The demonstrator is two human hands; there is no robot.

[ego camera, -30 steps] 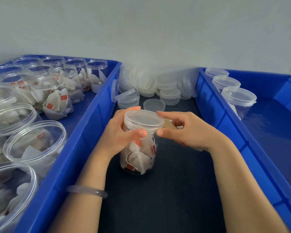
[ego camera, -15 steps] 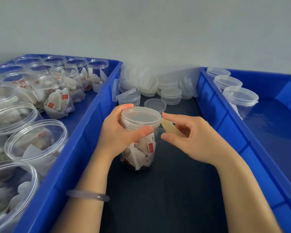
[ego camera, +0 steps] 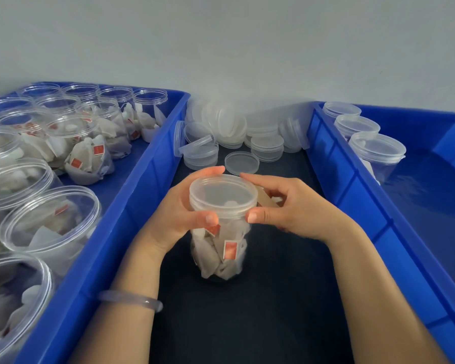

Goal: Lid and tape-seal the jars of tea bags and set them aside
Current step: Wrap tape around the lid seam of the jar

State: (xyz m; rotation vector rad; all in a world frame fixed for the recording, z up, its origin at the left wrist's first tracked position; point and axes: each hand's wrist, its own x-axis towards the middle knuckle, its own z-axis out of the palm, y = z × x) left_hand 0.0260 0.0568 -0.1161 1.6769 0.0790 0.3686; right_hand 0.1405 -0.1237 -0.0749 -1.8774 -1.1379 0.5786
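Observation:
A clear jar of tea bags (ego camera: pixel 222 252) with red tags stands on the dark mat (ego camera: pixel 273 311) between two blue bins. A translucent lid (ego camera: pixel 222 194) sits on its mouth. My left hand (ego camera: pixel 180 214) wraps the jar's neck and lid rim from the left, thumb in front. My right hand (ego camera: pixel 289 208) presses against the lid rim from the right, thumb and forefinger on it, holding a beige strip of tape (ego camera: pixel 265 199) against the lid's side.
The left blue bin (ego camera: pixel 132 211) holds several open jars of tea bags. The right blue bin (ego camera: pixel 357 206) holds three lidded jars (ego camera: pixel 376 151) along its far left edge. A heap of loose lids (ego camera: pixel 237 130) lies at the mat's far end.
The jar has turned in my left hand, the red tags shifting round. My right hand has moved back in against the lid rim with the tape strip, after pulling away slightly.

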